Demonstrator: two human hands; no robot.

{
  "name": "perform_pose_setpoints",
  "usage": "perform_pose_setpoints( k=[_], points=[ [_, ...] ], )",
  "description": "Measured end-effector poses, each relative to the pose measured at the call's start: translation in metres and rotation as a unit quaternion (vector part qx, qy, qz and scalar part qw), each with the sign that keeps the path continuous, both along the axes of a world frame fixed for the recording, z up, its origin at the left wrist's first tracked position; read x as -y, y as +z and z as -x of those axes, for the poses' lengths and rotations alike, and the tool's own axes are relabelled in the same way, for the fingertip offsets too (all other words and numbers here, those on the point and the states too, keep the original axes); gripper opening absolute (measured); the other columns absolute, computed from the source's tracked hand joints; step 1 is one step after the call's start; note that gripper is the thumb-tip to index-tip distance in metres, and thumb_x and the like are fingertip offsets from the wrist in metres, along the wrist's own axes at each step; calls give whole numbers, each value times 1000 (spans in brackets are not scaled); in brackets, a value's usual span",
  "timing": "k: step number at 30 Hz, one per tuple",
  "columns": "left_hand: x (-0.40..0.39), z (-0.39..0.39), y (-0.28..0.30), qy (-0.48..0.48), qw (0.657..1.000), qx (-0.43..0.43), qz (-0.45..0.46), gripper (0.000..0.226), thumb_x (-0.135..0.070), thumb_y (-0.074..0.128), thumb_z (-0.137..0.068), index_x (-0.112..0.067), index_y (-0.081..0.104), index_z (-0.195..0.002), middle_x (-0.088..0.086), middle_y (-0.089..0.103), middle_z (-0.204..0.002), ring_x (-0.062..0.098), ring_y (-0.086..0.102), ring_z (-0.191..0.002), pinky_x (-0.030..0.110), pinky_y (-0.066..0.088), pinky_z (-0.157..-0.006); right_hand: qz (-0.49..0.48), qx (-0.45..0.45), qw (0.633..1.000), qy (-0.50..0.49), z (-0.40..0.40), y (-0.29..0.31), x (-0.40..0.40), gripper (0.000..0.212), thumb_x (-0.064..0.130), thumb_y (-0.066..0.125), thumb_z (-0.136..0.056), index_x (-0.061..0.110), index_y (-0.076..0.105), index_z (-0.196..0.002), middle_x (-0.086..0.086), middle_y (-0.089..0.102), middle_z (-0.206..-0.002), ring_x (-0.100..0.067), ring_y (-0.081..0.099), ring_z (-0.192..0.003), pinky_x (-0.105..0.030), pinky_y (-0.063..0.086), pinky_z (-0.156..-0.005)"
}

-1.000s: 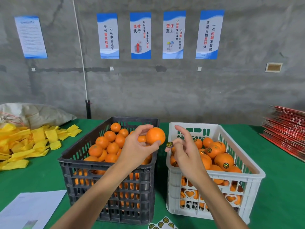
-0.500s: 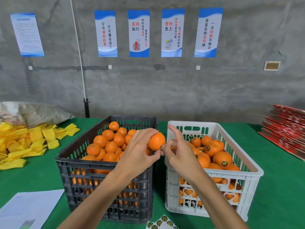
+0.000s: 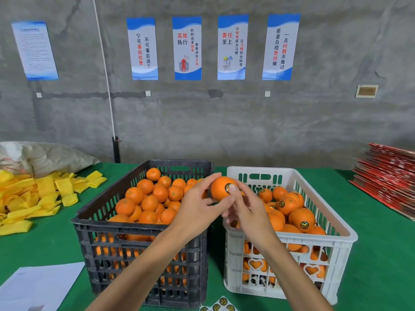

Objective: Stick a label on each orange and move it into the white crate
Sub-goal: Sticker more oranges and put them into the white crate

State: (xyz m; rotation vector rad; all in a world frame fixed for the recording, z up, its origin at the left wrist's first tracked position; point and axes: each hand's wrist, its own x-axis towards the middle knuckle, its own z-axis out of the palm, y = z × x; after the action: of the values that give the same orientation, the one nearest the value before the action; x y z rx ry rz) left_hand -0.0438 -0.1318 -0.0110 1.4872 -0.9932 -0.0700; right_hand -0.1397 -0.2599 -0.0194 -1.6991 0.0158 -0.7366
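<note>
While my left hand grips the round orange fruit with curled fingers above the gap between the two crates, my right hand presses its thumb onto the small round dark label on the fruit's skin; its other fingers seem loosely bent beneath, though I cannot see them well; the black slatted plastic crate sits to the left, touching or just beside the white slatted plastic crate, both holding oranges on the green tablecloth.
</note>
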Motion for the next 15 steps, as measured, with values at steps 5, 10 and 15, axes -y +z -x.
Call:
perform_pose_setpoints(
  k=[5,10,15],
  points=[
    [20,-8,4,6,999,-30,9,41,-32,78,-93,-33,67,-133,-6,72,-130,9,68,-122,38,56,-106,-115,-5,993,-3,3,1,13,31,34,50,-106,28,61,-135,-11,78,-98,-29,76,-88,-33,64,-77],
    [46,-4,12,-35,998,-12,-53,50,-9,73,-97,-15,61,-145,2,63,-146,13,58,-135,34,48,-115,-132,-10,991,-35,-2,-2,29,41,43,64,-98,33,60,-138,-3,76,-116,-22,75,-104,-38,62,-89],
    [48,-29,17,-88,944,61,-311,106,-44,83,-87,-31,15,-167,-8,20,-171,13,23,-155,23,29,-118,96,-40,954,-281,-8,-11,62,50,32,64,-101,35,50,-148,0,48,-154,-22,46,-140,-53,44,-113]
  ],
)
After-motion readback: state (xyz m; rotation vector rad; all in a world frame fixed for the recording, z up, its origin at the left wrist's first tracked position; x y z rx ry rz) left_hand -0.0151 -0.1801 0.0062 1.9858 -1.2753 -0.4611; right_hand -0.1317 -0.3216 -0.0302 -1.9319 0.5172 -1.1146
